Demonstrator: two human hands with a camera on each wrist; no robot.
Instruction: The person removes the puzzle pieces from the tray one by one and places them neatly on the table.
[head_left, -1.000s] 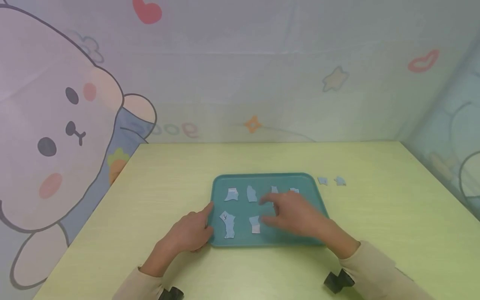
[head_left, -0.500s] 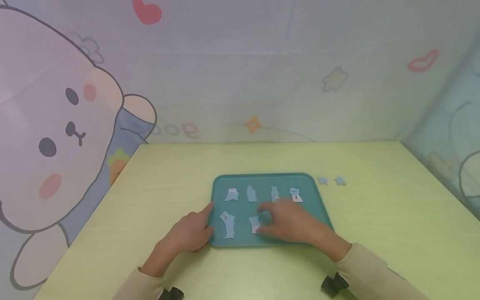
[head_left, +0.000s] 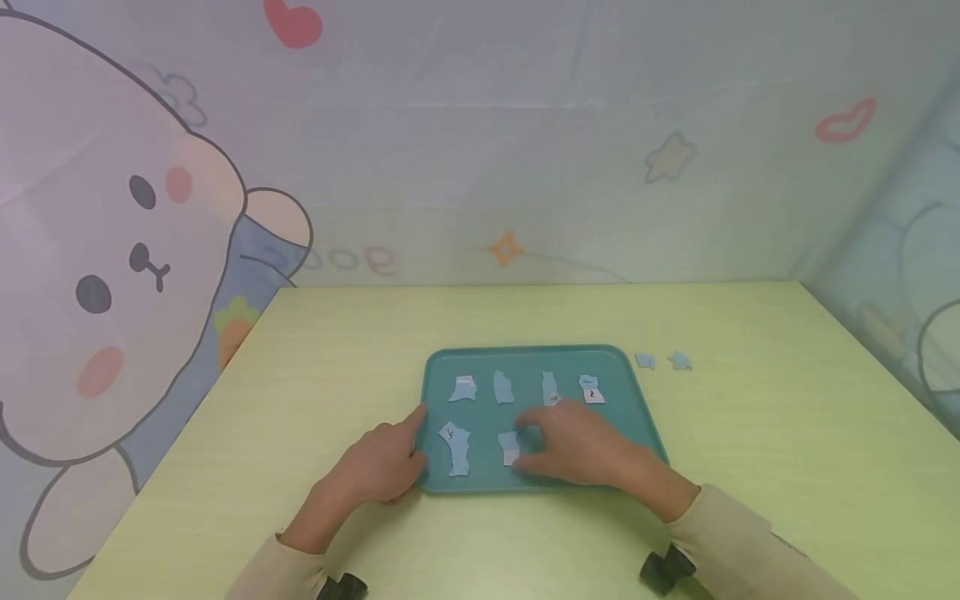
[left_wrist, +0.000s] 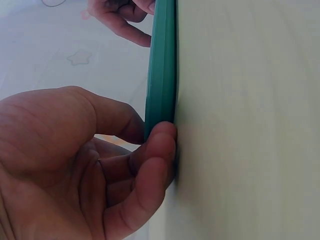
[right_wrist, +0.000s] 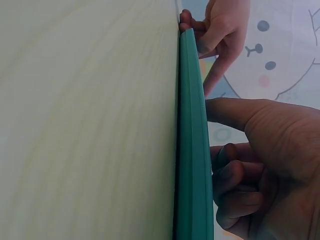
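A teal tray (head_left: 483, 417) lies on the table with several torn pale-blue paper pieces on it. My left hand (head_left: 382, 462) grips the tray's left side near the front corner; in the left wrist view the thumb and curled fingers meet at the tray edge. My right hand (head_left: 581, 446) is low over the tray's front middle, thumb and index finger apart at the right side of a blue-and-white paper piece (head_left: 509, 448). To its left lies a longer paper piece (head_left: 458, 450). In the right wrist view the tray rim hides the fingertips' contact.
Across the tray's back row lie several pieces, among them a paper piece (head_left: 503, 388) and one with a dark mark (head_left: 592, 390). Two small scraps sit on the table right of the tray, one a blue scrap (head_left: 681, 361). A printed cloth (head_left: 450, 167) hangs behind the table (head_left: 345, 350).
My right hand has come down and slightly towards the front, its thumb and index finger now at the blue-and-white piece. Two back-row pieces show more fully. My left hand stays on the tray.
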